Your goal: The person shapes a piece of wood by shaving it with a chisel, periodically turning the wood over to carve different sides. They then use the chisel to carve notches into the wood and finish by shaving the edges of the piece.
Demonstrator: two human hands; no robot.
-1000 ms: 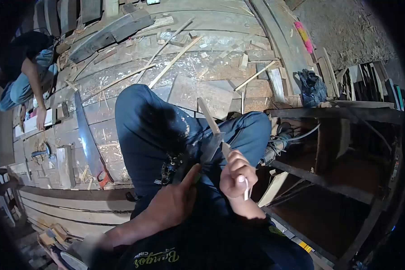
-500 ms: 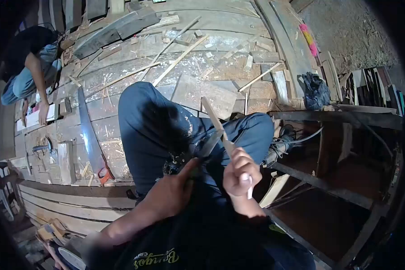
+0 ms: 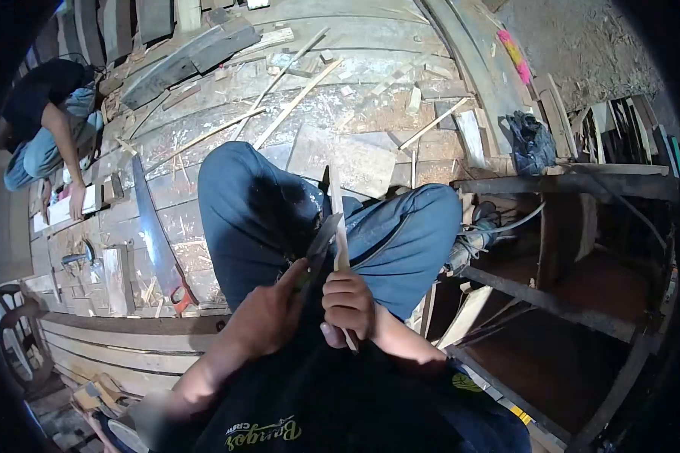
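Observation:
My right hand (image 3: pixel 349 306) is closed around a thin wooden stick (image 3: pixel 337 219) that points up and away over my lap. My left hand (image 3: pixel 268 317) grips the handle of a knife (image 3: pixel 319 245), whose dark blade lies against the stick's left side just above my right fist. Both hands sit close together over my blue-trousered knees (image 3: pixel 279 211). The lower end of the stick pokes out under my right hand.
A hand saw (image 3: pixel 157 238) with a red handle lies on the plank floor to my left. Another person (image 3: pixel 45 128) crouches at the far left. Wood strips and offcuts (image 3: pixel 295 98) litter the planks ahead. A dark wooden frame (image 3: pixel 567 302) stands at my right, with a dark cloth bundle (image 3: pixel 531 143) beyond.
My right hand has moved left toward the left hand and turned the stick more upright. The knife blade has come up against the stick.

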